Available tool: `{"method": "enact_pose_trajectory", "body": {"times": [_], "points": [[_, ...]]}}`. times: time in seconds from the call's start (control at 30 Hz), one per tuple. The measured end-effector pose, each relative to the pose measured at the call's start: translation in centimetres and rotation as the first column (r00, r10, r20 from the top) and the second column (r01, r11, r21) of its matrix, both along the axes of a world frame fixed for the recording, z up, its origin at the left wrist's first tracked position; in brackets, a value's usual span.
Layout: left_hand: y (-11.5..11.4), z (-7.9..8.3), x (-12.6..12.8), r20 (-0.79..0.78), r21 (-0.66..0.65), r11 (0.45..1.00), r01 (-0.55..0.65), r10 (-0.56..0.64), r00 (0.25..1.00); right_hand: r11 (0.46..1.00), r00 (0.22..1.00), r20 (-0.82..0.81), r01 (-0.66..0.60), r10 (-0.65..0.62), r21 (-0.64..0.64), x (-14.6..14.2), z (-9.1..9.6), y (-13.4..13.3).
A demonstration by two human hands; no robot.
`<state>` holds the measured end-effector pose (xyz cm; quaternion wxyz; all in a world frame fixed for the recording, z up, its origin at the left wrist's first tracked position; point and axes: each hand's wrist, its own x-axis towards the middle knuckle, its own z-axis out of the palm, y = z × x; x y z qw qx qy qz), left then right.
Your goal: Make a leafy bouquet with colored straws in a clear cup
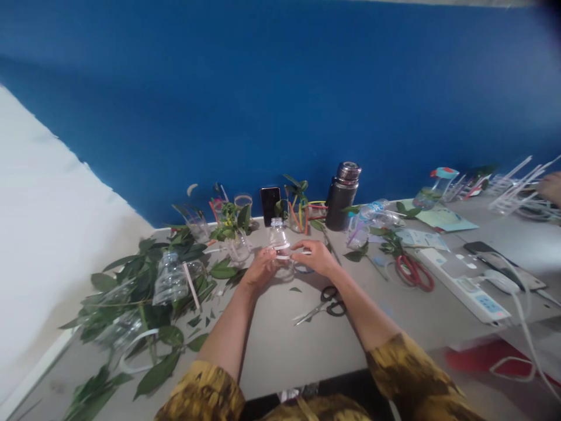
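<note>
A clear cut-off plastic bottle top [279, 241] stands neck up on the grey table [280, 345], held between both hands. My left hand [260, 270] curls round its lower left side. My right hand [316, 257] grips its right side, fingers pinched on a white strip [293, 255] that runs round the bottle. Black-handled scissors [323, 304] lie on the table just in front of my right wrist. Both forearms come out of yellow-brown patterned sleeves.
Leafy green branches [131, 292] and clear bottle pieces [170, 280] cover the left. At the back stand a dark flask [342, 196], a black phone [270, 204] and cups with coloured straws [302, 213]. Red-handled scissors [414, 272] and a white power strip [467, 286] lie right. Another person's hand [551, 188] shows far right.
</note>
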<state>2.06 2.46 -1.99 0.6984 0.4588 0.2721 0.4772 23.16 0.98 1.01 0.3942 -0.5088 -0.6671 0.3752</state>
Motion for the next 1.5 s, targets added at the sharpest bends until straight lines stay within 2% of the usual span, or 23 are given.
{"method": "enact_pose_trajectory", "body": {"times": [0.1,0.17,0.3,0.43,0.57,0.7,0.77,0.87,1.0,1.1,1.17,1.23,1.33,1.5], "points": [[-0.1,0.3,0.1,0.022,0.021,1.0,0.006,-0.006,1.0,0.997,0.997,-0.008,-0.078,0.079,0.025,0.2,0.5,-0.2],[-0.1,0.6,0.2,0.014,0.019,0.999,-0.032,0.031,0.999,0.995,0.996,0.01,-0.084,0.084,0.053,0.2,0.5,-0.3],[0.0,0.6,0.4,-0.079,-0.006,0.993,-0.12,0.12,0.99,0.998,0.997,0.063,-0.04,0.037,0.045,0.0,-0.3,-0.2],[0.0,0.1,0.6,-0.129,0.018,0.965,-0.262,0.262,0.956,0.994,0.991,0.106,0.079,-0.086,0.07,0.0,-0.8,0.1],[0.0,-0.1,1.1,-0.174,0.052,0.973,-0.223,0.228,0.958,0.982,0.956,0.234,0.156,-0.177,0.105,-0.1,-0.6,0.0],[0.1,0.0,1.4,-0.223,0.111,0.964,-0.242,0.262,0.939,0.983,0.931,0.324,0.138,-0.17,0.12,-0.3,-0.5,-0.2],[0.3,0.1,1.2,-0.239,0.112,0.958,-0.266,0.286,0.928,0.987,0.944,0.305,0.091,-0.128,0.133,-0.3,-0.5,-0.3],[0.4,0.6,0.7,-0.234,0.042,0.964,-0.263,0.266,0.935,0.988,0.965,0.252,0.025,-0.064,0.155,0.0,-0.5,-0.3],[0.1,1.2,0.0,-0.087,-0.055,0.988,-0.146,0.141,0.986,0.993,0.986,0.168,-0.002,-0.018,0.119,0.5,-0.7,0.1],[-0.4,1.6,-0.1,0.015,-0.062,0.997,-0.035,0.036,0.999,0.995,0.995,0.099,-0.009,-0.001,0.096,0.8,-1.0,0.4],[-0.5,1.7,-0.1,0.055,-0.079,0.997,-0.002,0.007,0.998,0.995,0.998,0.055,-0.009,0.004,0.096,0.7,-1.0,0.5],[-0.6,1.6,0.0,0.09,-0.118,0.993,-0.001,0.012,0.996,0.995,0.999,0.044,-0.003,-0.002,0.097,0.5,-0.9,0.3],[-0.6,1.5,0.3,0.102,-0.145,0.989,-0.009,0.024,0.994,0.993,0.99,0.134,0.018,-0.033,0.118,-0.1,-0.7,-0.2],[-0.5,1.7,0.6,-0.036,-0.076,0.985,-0.153,0.15,0.988,0.985,0.96,0.269,0.031,-0.076,0.168,-0.5,-0.5,-0.6]]}}
